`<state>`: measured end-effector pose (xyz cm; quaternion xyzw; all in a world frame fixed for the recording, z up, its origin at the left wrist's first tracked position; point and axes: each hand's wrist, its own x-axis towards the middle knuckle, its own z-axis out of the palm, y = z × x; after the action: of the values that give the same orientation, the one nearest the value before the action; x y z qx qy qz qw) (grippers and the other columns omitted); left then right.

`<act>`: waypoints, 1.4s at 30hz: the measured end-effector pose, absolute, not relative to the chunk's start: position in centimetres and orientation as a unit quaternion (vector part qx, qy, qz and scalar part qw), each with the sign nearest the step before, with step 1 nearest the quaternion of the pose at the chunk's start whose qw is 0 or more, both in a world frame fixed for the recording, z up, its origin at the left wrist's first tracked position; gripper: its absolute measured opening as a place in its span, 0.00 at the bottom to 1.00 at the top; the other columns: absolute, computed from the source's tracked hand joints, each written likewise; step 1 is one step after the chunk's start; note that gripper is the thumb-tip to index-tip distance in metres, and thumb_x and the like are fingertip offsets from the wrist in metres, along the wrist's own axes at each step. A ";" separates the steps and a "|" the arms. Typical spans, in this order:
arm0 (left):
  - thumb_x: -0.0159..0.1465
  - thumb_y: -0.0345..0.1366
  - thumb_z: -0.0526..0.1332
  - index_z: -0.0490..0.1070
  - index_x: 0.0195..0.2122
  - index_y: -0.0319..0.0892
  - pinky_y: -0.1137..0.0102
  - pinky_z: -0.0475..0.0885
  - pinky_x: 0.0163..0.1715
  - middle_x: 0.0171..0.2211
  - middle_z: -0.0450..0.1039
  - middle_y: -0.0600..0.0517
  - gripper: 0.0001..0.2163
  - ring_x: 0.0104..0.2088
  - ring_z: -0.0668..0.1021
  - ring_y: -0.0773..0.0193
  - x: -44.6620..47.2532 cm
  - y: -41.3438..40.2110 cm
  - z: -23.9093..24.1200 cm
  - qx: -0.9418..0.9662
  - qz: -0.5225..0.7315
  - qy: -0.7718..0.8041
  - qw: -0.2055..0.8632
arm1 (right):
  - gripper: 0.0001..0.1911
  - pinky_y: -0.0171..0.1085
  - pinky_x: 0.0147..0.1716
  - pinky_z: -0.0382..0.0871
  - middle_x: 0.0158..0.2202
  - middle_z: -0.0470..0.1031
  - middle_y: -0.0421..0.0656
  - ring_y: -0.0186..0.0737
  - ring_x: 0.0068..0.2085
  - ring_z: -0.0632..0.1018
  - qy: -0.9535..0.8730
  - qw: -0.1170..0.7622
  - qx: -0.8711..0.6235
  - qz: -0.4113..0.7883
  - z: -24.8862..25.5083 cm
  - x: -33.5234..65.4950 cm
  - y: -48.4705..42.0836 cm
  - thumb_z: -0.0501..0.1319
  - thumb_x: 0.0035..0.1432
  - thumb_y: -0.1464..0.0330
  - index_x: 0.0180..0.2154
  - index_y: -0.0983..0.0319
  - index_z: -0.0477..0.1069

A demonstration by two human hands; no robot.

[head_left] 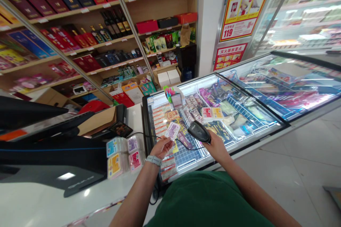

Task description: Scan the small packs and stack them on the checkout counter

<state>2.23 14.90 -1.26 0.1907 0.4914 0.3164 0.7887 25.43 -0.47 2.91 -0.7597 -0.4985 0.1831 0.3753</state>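
Observation:
My left hand (163, 147), with a grey watch on the wrist, pinches a small flat pack with a purple and white label (172, 131) by its lower edge. My right hand (214, 144) is wrapped around the handle of a black barcode scanner (198, 131), whose head points left toward the pack. A thin black cable (186, 147) runs left from the scanner. Both hands are over the glass top of a chest freezer (186, 166). Two similar packs, a red one (207, 113) and a yellow one (217, 113), lie on the glass beyond the scanner.
Stacks of small packs (117, 165) stand on the white counter (99, 198), left of the freezer. A dark monitor (53, 163) and an open cardboard box (99, 122) are farther left. A round container with colourful items (169, 93) sits on the freezer. Shelves of boxes (106, 5) line the back.

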 end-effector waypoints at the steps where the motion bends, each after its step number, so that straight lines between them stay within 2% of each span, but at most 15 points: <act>1: 0.56 0.21 0.66 0.69 0.29 0.38 0.74 0.78 0.32 0.27 0.76 0.51 0.08 0.27 0.79 0.70 2.3 15.0 -1.2 0.194 0.315 0.490 0.790 | 0.19 0.41 0.43 0.69 0.43 0.77 0.45 0.47 0.45 0.77 -0.498 0.376 -0.760 0.182 2.9 25.4 -0.5 0.58 0.51 0.71 0.47 0.60 0.68; 6: 0.56 0.22 0.67 0.70 0.31 0.38 0.76 0.76 0.34 0.31 0.77 0.50 0.08 0.30 0.79 0.71 2.7 15.8 -1.5 0.239 0.327 0.479 0.779 | 0.18 0.41 0.43 0.69 0.43 0.77 0.46 0.47 0.45 0.78 -0.495 0.372 -0.765 0.178 2.9 25.5 -0.5 0.58 0.52 0.71 0.47 0.60 0.68; 13: 0.55 0.23 0.66 0.73 0.32 0.38 0.77 0.73 0.33 0.30 0.76 0.52 0.07 0.28 0.77 0.73 3.5 16.4 -0.7 0.293 0.349 0.496 0.739 | 0.18 0.41 0.44 0.69 0.43 0.77 0.46 0.48 0.45 0.77 -0.495 0.368 -0.766 0.182 3.0 25.6 -0.6 0.59 0.51 0.71 0.47 0.61 0.68; 21: 0.45 0.30 0.72 0.73 0.30 0.38 0.74 0.71 0.36 0.30 0.75 0.53 0.12 0.30 0.75 0.72 3.6 16.8 -1.1 0.345 0.370 0.497 0.705 | 0.17 0.40 0.42 0.68 0.42 0.77 0.47 0.48 0.45 0.78 -0.495 0.366 -0.766 0.186 3.0 25.5 -0.7 0.59 0.52 0.70 0.46 0.61 0.68; 26: 0.41 0.33 0.73 0.74 0.31 0.39 0.72 0.69 0.35 0.31 0.76 0.52 0.16 0.30 0.75 0.70 3.5 16.9 -1.3 0.351 0.384 0.494 0.697 | 0.16 0.40 0.41 0.68 0.41 0.77 0.46 0.47 0.43 0.77 -0.504 0.368 -0.757 0.190 2.8 25.5 -0.6 0.59 0.52 0.70 0.45 0.61 0.68; 42: 0.40 0.36 0.72 0.73 0.32 0.40 0.70 0.69 0.37 0.29 0.75 0.53 0.17 0.31 0.75 0.67 3.5 17.5 -1.6 0.387 0.406 0.489 0.668 | 0.17 0.42 0.42 0.68 0.41 0.77 0.47 0.48 0.43 0.77 -0.515 0.375 -0.746 0.195 3.2 25.2 -0.5 0.58 0.51 0.69 0.45 0.62 0.68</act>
<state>3.50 17.45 -1.64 0.3872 0.4888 0.4060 0.6680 25.18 -0.49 3.19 -0.7464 -0.5146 0.1945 0.3745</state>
